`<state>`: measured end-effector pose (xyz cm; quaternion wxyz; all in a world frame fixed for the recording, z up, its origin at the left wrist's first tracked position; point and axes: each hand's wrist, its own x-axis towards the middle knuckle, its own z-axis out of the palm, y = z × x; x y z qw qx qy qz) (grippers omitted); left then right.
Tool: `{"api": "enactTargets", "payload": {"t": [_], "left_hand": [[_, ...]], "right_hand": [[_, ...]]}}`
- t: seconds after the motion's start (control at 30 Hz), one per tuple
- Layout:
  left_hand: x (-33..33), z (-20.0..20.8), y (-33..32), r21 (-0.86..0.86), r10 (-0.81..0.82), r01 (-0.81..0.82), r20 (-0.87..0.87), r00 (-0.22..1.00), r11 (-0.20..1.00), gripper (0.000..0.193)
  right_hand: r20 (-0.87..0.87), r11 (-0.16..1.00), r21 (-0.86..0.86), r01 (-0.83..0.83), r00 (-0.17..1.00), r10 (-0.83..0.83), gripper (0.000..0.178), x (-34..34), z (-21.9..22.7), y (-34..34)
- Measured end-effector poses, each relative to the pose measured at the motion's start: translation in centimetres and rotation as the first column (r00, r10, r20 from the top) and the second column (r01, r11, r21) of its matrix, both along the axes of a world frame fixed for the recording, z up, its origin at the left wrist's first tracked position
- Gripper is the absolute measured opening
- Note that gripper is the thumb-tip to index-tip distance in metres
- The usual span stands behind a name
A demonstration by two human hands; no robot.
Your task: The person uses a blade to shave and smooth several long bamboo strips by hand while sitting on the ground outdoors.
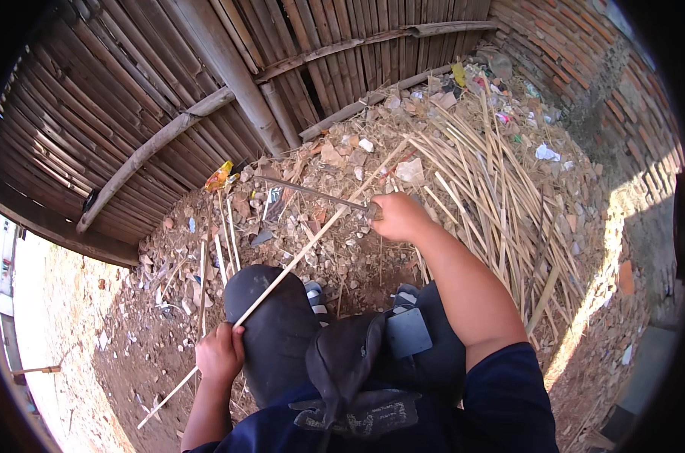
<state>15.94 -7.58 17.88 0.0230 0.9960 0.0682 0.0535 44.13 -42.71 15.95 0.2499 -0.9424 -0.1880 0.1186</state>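
Pale wooden-looking strip crosses slantwise over your left knee, far end out above rubble. Your left hand closed round its lower stretch; right hand wrapped round handle of knife, blade crossing strip, can't tell if it's biting. Looks mid-job on this one imo. Big heap of similar strips off right, few loose sticks past left knee. No telling which are done, which are left. Slatted wall behind all that.
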Motion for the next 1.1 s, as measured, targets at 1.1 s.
{"api": "enactTargets", "payload": {"t": [1.1], "left_hand": [[0.0, -0.2, 0.1, -0.033, 0.022, -0.022, -0.018, 1.000, 0.999, 0.028]], "right_hand": [[0.059, 0.997, -0.003, 0.075, 0.995, -0.075, 0.029, -0.7, -0.5, 0.8]]}}
